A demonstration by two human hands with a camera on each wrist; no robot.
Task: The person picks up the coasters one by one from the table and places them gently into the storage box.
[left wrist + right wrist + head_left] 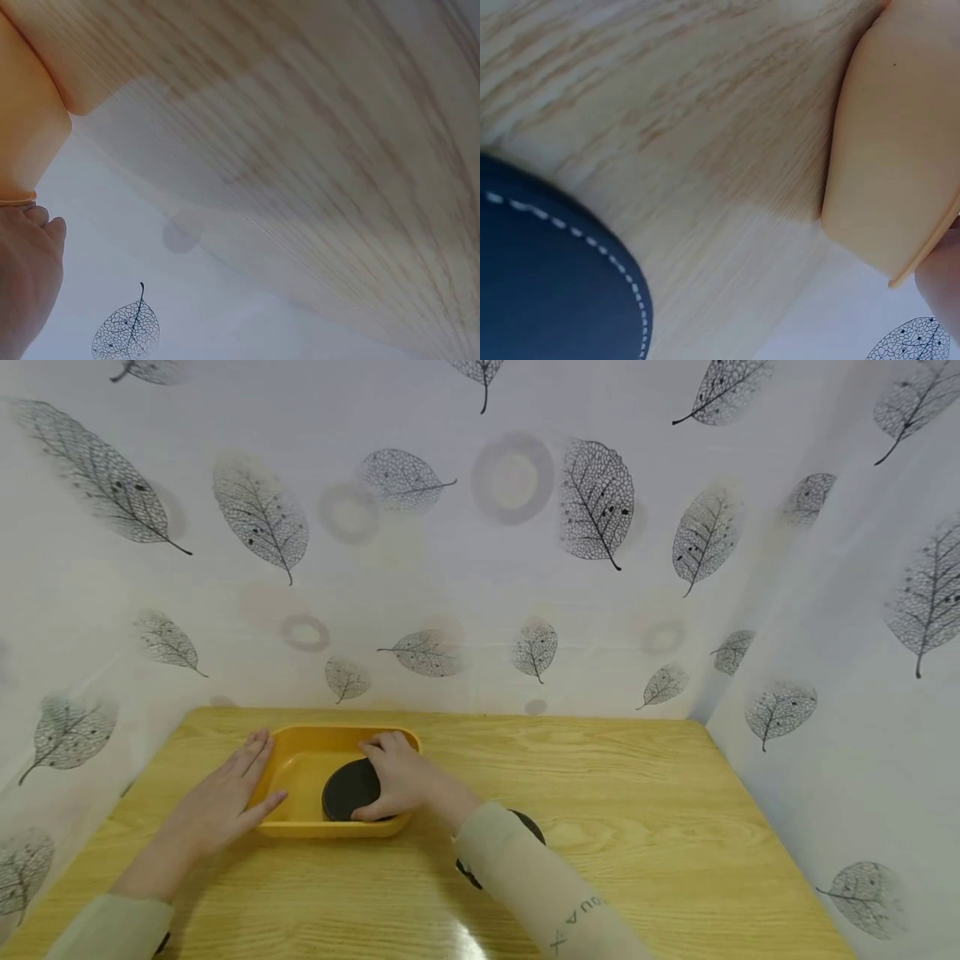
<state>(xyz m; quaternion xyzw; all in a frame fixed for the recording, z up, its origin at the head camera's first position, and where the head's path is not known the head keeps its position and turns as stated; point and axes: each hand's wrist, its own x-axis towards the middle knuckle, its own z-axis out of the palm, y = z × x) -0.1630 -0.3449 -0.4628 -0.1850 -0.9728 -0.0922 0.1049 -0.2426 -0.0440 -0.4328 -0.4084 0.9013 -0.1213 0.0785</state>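
A yellow rectangular plastic tray [300, 831] lies on the left part of the table. In the head view, a black round coaster [347, 789] is inside its right half. My right hand [397, 777] grips this coaster from the right, thumb at its near edge and fingers toward the far side, covering part of it. My left hand [217, 797] rests along the tray's left rim, its fingers straight and its thumb over the near left part. In the left wrist view, that hand's edge [26, 270] shows beside the tray wall [30, 127].
Another black round coaster [547, 277], with white stitching round its edge, lies on the table beneath my right forearm, which hides most of it in the head view. The wood-grain table [637, 827] ends at a leaf-patterned white curtain [480, 568] behind and at the sides.
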